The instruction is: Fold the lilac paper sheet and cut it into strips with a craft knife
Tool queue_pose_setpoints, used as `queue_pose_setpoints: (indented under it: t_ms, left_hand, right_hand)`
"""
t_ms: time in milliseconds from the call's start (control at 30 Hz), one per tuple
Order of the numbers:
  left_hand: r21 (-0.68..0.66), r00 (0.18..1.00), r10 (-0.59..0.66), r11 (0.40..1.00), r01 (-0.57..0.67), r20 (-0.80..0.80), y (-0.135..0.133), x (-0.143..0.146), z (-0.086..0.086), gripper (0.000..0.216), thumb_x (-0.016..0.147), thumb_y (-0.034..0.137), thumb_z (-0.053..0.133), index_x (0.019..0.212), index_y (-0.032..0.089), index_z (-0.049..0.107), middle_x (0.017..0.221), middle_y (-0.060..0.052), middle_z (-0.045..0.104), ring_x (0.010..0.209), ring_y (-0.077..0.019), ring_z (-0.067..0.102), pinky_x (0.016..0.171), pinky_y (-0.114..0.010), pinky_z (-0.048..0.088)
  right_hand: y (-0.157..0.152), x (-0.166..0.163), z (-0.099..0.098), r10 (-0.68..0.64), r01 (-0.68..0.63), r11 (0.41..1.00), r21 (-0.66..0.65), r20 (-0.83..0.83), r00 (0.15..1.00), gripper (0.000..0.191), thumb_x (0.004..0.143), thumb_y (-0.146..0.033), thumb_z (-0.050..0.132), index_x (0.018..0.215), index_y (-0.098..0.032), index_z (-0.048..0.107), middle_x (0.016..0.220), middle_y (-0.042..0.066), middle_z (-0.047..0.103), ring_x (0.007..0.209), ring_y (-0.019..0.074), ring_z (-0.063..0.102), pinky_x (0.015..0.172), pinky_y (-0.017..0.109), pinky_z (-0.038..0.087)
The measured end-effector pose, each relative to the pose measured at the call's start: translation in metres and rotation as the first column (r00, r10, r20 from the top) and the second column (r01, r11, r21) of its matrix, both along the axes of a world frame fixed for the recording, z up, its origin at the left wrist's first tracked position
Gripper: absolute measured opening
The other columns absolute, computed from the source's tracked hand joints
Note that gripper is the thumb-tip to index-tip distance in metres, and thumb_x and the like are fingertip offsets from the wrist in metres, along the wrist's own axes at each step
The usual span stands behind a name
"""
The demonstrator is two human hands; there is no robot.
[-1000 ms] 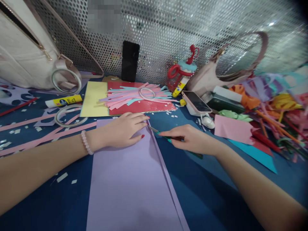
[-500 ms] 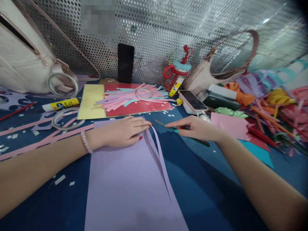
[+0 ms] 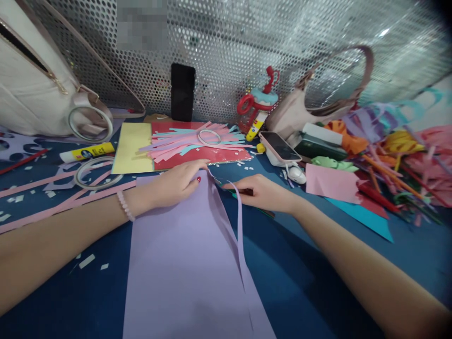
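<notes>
A large lilac paper sheet (image 3: 176,263) lies in front of me. A narrow lilac strip (image 3: 240,240) runs along its right side, loose at the far end and curving up. My left hand (image 3: 176,183) lies across the sheet's far end, fingers laid over the top edge and thumb apart. My right hand (image 3: 261,190), just right of that corner, is closed round a slim dark green craft knife (image 3: 265,213). Its tip points left to the corner and is partly hidden by the fingers and the strip. The strip's loose end rises beside my right fingertips; whether they touch it, I cannot tell.
Beyond the sheet, cut paper strips (image 3: 169,153) lie on a red and yellow folder (image 3: 132,148). Glue stick (image 3: 88,153) and tape roll (image 3: 79,176) are left. A phone (image 3: 280,146), pink paper (image 3: 332,183) and coloured scraps fill the right. White bits dot the blue table.
My right hand has moved left with the craft knife, up to the sheet's corner. The strip's far end has come away from my left fingers and stands higher; my left hand has shifted slightly left.
</notes>
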State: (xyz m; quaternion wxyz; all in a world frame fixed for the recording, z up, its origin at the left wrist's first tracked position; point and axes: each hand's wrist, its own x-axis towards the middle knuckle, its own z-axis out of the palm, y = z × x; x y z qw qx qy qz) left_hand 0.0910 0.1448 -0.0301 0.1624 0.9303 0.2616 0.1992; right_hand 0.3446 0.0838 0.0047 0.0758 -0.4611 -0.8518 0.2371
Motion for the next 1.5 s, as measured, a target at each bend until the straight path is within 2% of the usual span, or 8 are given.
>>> queue_pose_setpoints:
  t_ms: [67,233,467,633,800,1000,1200,1500]
  left_hand:
    - [0.03,0.999,0.042,0.999,-0.042,0.002,0.002,0.002,-0.002,0.045,0.091,0.016,0.032,0.134,0.011,0.044,0.14,-0.013,0.05,0.131,-0.0213,0.045,0.109,-0.041,0.037]
    - [0.13,0.989,0.014,0.992,0.005,-0.146,0.003,0.005,-0.004,0.049,0.09,0.015,0.031,0.136,0.009,0.045,0.14,-0.014,0.051,0.131,-0.0222,0.044,0.109,-0.042,0.034]
    - [0.165,0.964,0.025,0.986,0.02,-0.264,0.005,0.007,-0.011,0.049,0.094,0.021,0.028,0.14,0.018,0.045,0.147,-0.007,0.044,0.136,-0.0244,0.034,0.109,-0.049,0.023]
    - [0.203,0.969,0.046,0.979,0.005,-0.244,0.004,0.006,-0.012,0.049,0.093,0.022,0.029,0.138,0.018,0.048,0.143,-0.008,0.049,0.134,-0.0248,0.036,0.109,-0.049,0.02]
    - [0.274,0.975,0.038,0.961,0.025,-0.221,0.0,0.006,-0.009,0.048,0.094,0.023,0.028,0.133,0.013,0.053,0.139,-0.012,0.052,0.128,-0.0266,0.041,0.105,-0.049,0.025]
    - [0.347,0.976,0.032,0.937,0.045,-0.213,0.0,0.007,-0.011,0.046,0.094,0.021,0.029,0.132,0.013,0.054,0.134,-0.012,0.056,0.122,-0.0276,0.044,0.102,-0.047,0.029]
    - [0.344,0.981,0.031,0.938,0.038,-0.192,-0.002,0.007,-0.01,0.046,0.093,0.02,0.03,0.129,0.008,0.055,0.132,-0.015,0.056,0.121,-0.0299,0.045,0.102,-0.048,0.031]
    - [0.322,0.985,0.076,0.947,-0.022,-0.156,-0.002,0.006,-0.014,0.044,0.092,0.018,0.031,0.129,0.007,0.053,0.133,-0.015,0.054,0.123,-0.0289,0.044,0.103,-0.046,0.034]
  right_hand:
    - [0.002,-0.003,-0.003,0.005,-0.005,1.0,0.022,0.003,1.0,0.039,0.086,-0.023,0.048,0.121,-0.02,0.068,0.088,0.002,0.072,0.067,0.0126,0.057,0.065,0.022,0.042]
    - [0.006,-0.007,-0.01,-0.031,0.031,0.999,0.025,0.017,0.999,0.046,0.082,-0.015,0.046,0.123,-0.022,0.066,0.081,0.0,0.07,0.06,0.0115,0.055,0.06,0.021,0.039]
    - [0.008,-0.013,-0.013,-0.136,0.136,0.99,-0.048,0.007,0.991,0.048,0.081,-0.018,0.046,0.125,-0.023,0.065,0.064,-0.003,0.065,0.045,0.0099,0.047,0.05,0.021,0.036]
    - [0.006,-0.022,-0.007,-0.173,0.174,0.985,-0.022,0.024,0.985,0.049,0.078,-0.016,0.047,0.122,-0.019,0.067,0.057,-0.004,0.059,0.047,0.0102,0.048,0.052,0.021,0.036]
    - [0.002,-0.024,-0.005,-0.184,0.185,0.983,-0.021,0.03,0.982,0.046,0.078,-0.015,0.046,0.117,-0.02,0.07,0.054,-0.005,0.057,0.043,0.0092,0.045,0.053,0.022,0.036]
    - [0.002,-0.022,-0.008,-0.188,0.188,0.981,-0.038,-0.003,0.982,0.041,0.077,-0.016,0.046,0.108,-0.022,0.073,0.055,-0.005,0.056,0.045,0.0099,0.045,0.052,0.022,0.035]
    - [0.004,-0.026,-0.003,-0.183,0.181,0.98,-0.082,-0.021,0.983,0.042,0.077,-0.015,0.044,0.107,-0.021,0.073,0.056,-0.006,0.054,0.046,0.0088,0.038,0.052,0.022,0.033]
    - [0.006,-0.025,-0.003,-0.143,0.137,0.987,-0.082,-0.072,0.987,0.036,0.081,-0.019,0.043,0.101,-0.02,0.073,0.061,-0.005,0.051,0.054,0.0092,0.037,0.054,0.022,0.032]
